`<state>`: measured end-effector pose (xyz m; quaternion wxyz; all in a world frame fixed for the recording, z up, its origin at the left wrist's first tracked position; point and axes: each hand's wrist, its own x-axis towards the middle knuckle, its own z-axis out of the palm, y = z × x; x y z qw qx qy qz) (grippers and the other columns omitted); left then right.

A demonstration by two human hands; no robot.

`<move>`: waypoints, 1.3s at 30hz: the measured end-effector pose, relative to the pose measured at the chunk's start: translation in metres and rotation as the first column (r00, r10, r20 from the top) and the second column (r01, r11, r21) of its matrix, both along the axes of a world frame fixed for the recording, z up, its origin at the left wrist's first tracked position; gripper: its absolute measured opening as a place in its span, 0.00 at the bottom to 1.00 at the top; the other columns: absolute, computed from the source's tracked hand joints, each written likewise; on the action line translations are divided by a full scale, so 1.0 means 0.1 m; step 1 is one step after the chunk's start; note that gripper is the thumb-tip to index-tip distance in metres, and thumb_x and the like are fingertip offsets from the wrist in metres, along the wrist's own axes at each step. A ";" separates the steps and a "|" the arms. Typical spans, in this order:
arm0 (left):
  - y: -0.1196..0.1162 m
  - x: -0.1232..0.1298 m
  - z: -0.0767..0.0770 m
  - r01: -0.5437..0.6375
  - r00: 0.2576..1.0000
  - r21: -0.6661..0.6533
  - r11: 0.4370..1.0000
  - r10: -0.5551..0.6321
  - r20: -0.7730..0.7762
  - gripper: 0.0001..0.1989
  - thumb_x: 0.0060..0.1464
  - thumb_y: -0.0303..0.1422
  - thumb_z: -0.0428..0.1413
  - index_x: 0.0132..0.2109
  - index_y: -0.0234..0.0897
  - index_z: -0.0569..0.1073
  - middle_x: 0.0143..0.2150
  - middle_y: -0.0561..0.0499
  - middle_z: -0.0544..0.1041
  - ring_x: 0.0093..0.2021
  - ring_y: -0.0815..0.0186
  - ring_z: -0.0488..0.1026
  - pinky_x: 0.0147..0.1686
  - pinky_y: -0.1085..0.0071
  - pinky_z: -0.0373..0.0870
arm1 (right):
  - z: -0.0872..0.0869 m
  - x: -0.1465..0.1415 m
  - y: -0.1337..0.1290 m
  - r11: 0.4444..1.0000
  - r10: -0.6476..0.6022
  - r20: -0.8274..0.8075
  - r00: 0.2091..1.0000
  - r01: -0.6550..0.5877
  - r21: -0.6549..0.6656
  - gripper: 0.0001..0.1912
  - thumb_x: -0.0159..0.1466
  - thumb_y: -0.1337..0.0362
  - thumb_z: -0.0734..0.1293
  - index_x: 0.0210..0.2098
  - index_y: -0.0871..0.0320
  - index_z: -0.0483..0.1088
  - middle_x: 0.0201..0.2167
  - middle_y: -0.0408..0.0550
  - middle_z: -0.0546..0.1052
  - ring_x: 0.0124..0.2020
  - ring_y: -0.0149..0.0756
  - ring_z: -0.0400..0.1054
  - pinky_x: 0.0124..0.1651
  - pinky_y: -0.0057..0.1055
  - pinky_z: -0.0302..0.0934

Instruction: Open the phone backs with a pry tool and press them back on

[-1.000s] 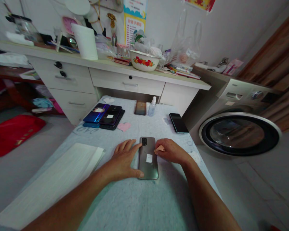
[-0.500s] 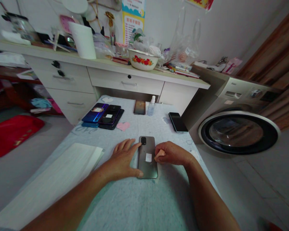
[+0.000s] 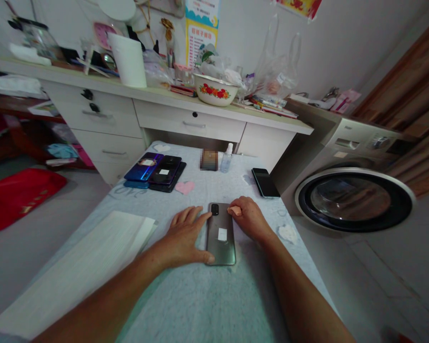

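A grey smartphone (image 3: 221, 250) lies back side up on the table, with a white sticker on its back and a dark camera block at its upper left. My left hand (image 3: 186, 238) is open beside it, fingers spread, with the thumb on the phone's lower left edge and the index fingertip near the camera block. At the phone's upper right edge, my right hand (image 3: 248, 216) is closed around a small orange-pink cloth (image 3: 235, 210). The cloth's exact kind is hard to make out, as the fingers cover most of it.
Several phones (image 3: 157, 169) are stacked at the back left. A clear spray bottle (image 3: 226, 159) stands beside a blurred box (image 3: 209, 159). Another phone (image 3: 265, 182) lies at the right, near a washing machine (image 3: 343, 143). White sheets (image 3: 82, 267) lie at the left edge.
My right hand with the cloth has moved up along the phone's right edge, from its middle to its top corner. My left hand keeps its place on the phone.
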<state>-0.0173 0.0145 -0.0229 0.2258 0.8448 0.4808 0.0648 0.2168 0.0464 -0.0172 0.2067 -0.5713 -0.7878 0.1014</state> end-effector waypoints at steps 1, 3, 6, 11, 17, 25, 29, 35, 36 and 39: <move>0.00 0.00 0.00 0.000 1.000 0.000 1.000 0.000 -0.001 0.51 0.37 0.53 0.62 0.67 0.42 0.54 0.71 0.40 0.49 0.69 0.41 0.43 0.63 0.47 0.45 | -0.01 -0.02 0.01 1.000 -0.005 0.006 1.000 0.005 0.022 0.06 0.64 0.66 0.65 0.34 0.59 0.74 0.33 0.48 0.73 0.38 0.36 0.63 0.42 0.30 0.53; 0.00 0.01 0.00 -0.001 1.000 0.000 1.000 0.001 -0.007 0.52 0.37 0.52 0.62 0.67 0.41 0.54 0.71 0.40 0.49 0.69 0.41 0.43 0.63 0.48 0.45 | -0.03 -0.06 0.03 0.998 -0.003 0.018 1.000 0.002 0.061 0.09 0.66 0.64 0.64 0.34 0.59 0.75 0.33 0.48 0.73 0.38 0.36 0.62 0.43 0.31 0.52; 0.00 0.01 0.01 0.000 1.000 0.004 1.000 0.000 -0.014 0.51 0.37 0.53 0.62 0.67 0.41 0.54 0.71 0.40 0.50 0.69 0.42 0.43 0.63 0.48 0.46 | -0.05 -0.13 0.05 0.995 0.026 0.031 0.999 -0.028 0.095 0.11 0.67 0.63 0.62 0.35 0.59 0.75 0.33 0.49 0.72 0.39 0.37 0.61 0.43 0.31 0.51; -0.01 0.01 0.01 -0.004 1.000 0.012 1.000 0.004 -0.024 0.52 0.37 0.53 0.63 0.67 0.42 0.54 0.71 0.40 0.50 0.69 0.43 0.43 0.63 0.48 0.46 | -0.01 -0.22 0.00 0.990 0.122 0.059 0.991 -0.125 0.061 0.13 0.69 0.61 0.60 0.36 0.58 0.76 0.32 0.49 0.71 0.37 0.37 0.60 0.42 0.32 0.51; -0.01 0.02 0.03 -0.003 0.999 0.007 1.000 0.003 -0.040 0.52 0.38 0.52 0.62 0.67 0.40 0.54 0.71 0.39 0.49 0.69 0.43 0.43 0.63 0.48 0.46 | 0.03 -0.21 -0.05 0.968 0.250 0.046 0.967 -0.250 -0.001 0.10 0.66 0.69 0.62 0.33 0.59 0.75 0.30 0.46 0.71 0.34 0.34 0.60 0.42 0.31 0.51; -0.01 0.01 0.02 0.007 0.999 0.015 1.000 -0.006 -0.049 0.53 0.38 0.53 0.62 0.68 0.38 0.54 0.71 0.37 0.48 0.69 0.43 0.43 0.64 0.48 0.45 | 0.03 -0.23 -0.05 0.974 0.228 0.011 0.974 -0.228 -0.005 0.07 0.64 0.70 0.64 0.34 0.58 0.75 0.31 0.46 0.72 0.36 0.35 0.61 0.42 0.31 0.51; -0.01 0.01 0.00 0.006 0.999 0.035 0.999 -0.005 -0.042 0.52 0.38 0.53 0.62 0.67 0.41 0.54 0.71 0.39 0.49 0.69 0.44 0.43 0.63 0.49 0.46 | 0.02 -0.24 -0.01 0.990 0.133 0.025 0.991 -0.133 0.035 0.10 0.67 0.65 0.62 0.36 0.58 0.76 0.32 0.48 0.72 0.37 0.37 0.61 0.42 0.31 0.51; 0.00 0.01 0.02 0.001 0.999 0.017 1.000 0.000 -0.046 0.53 0.38 0.54 0.62 0.68 0.40 0.54 0.71 0.38 0.49 0.69 0.43 0.44 0.63 0.49 0.46 | -0.05 -0.23 0.07 0.997 0.019 0.058 0.998 -0.023 0.076 0.10 0.66 0.64 0.62 0.36 0.58 0.76 0.33 0.49 0.73 0.38 0.38 0.61 0.43 0.31 0.51; 0.00 0.01 0.02 0.001 0.999 0.016 1.000 0.000 -0.045 0.53 0.37 0.55 0.62 0.68 0.40 0.54 0.71 0.38 0.49 0.69 0.43 0.44 0.63 0.49 0.46 | -0.05 -0.23 0.08 0.997 0.012 0.065 0.998 -0.017 0.078 0.10 0.66 0.64 0.63 0.36 0.58 0.76 0.33 0.49 0.73 0.39 0.38 0.61 0.43 0.31 0.51; 0.00 0.01 0.00 0.003 0.999 0.026 1.000 -0.002 -0.035 0.53 0.37 0.55 0.62 0.68 0.42 0.54 0.71 0.39 0.49 0.69 0.43 0.44 0.63 0.48 0.47 | -0.02 -0.23 0.06 0.998 0.023 0.074 0.997 -0.027 0.064 0.10 0.66 0.65 0.63 0.36 0.58 0.76 0.33 0.49 0.72 0.38 0.37 0.61 0.43 0.31 0.51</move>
